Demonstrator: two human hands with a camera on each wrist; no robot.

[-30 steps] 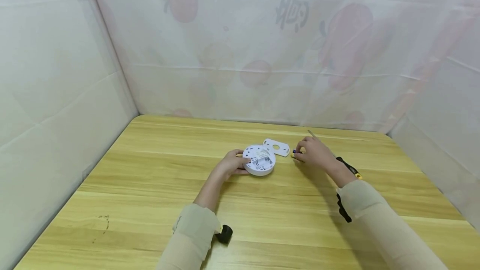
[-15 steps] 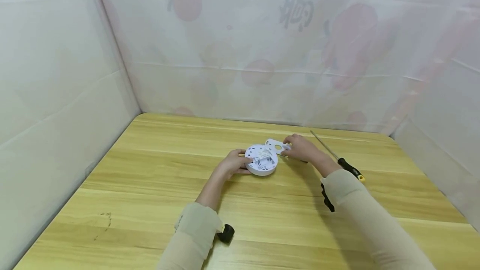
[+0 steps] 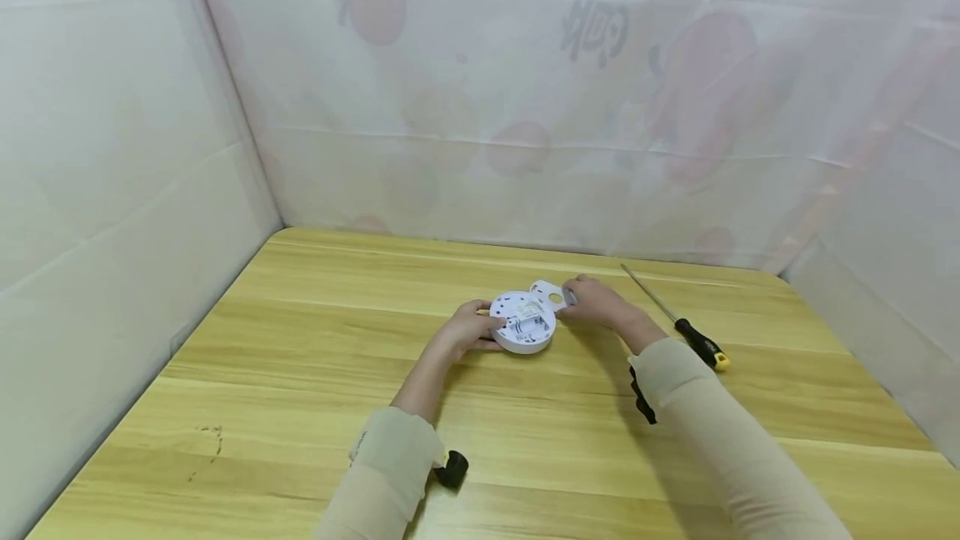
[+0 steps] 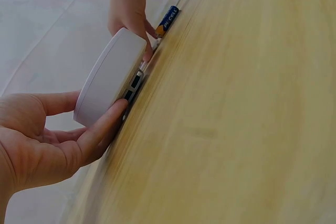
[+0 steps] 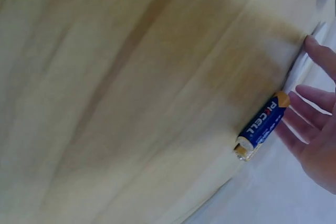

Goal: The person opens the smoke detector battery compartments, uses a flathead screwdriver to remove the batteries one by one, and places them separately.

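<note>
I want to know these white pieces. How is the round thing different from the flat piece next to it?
The round white device is thick and circular; the flat white plate is thin, with a big hole. The left hand holds the device; the right hand touches the plate. Both are white plastic on the wooden table.

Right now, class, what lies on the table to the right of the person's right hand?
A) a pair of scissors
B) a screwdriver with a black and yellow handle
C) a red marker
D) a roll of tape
B: in the head view a screwdriver with a thin metal shaft and a black and yellow handle lies on the wooden table, right of the right hand.
</note>
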